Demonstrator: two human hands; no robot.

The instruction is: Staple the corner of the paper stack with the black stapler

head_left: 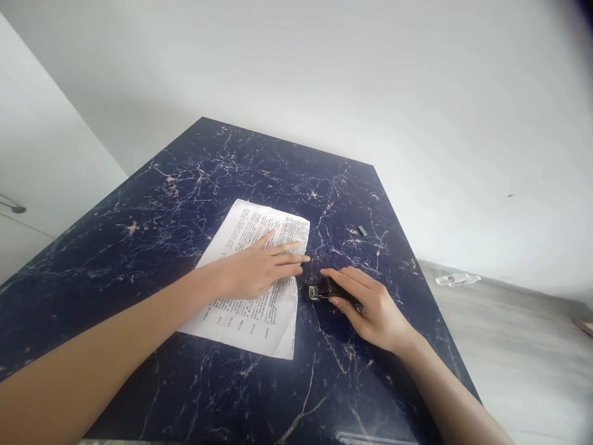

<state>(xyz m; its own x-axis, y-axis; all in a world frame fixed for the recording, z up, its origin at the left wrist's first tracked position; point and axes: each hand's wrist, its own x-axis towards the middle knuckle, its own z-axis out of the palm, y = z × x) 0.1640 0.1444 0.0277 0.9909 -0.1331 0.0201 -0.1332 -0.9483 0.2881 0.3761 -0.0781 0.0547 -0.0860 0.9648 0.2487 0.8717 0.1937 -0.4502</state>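
Note:
A printed white paper sheet (pixel 252 309) lies on the dark blue marble-pattern table (pixel 194 185). My left hand (pixel 259 269) rests flat on the sheet, fingers stretched out toward its right edge. Just right of the sheet a small black stapler (pixel 319 290) lies on the table. My right hand (pixel 370 303) is wrapped over the stapler, fingers on top and thumb along its near side. The stapler's nose points at the paper's right edge.
A small strip of staples (pixel 362 230) lies on the table beyond my right hand. On the grey floor to the right lies a clear plastic item (pixel 456 279). White walls stand behind the table.

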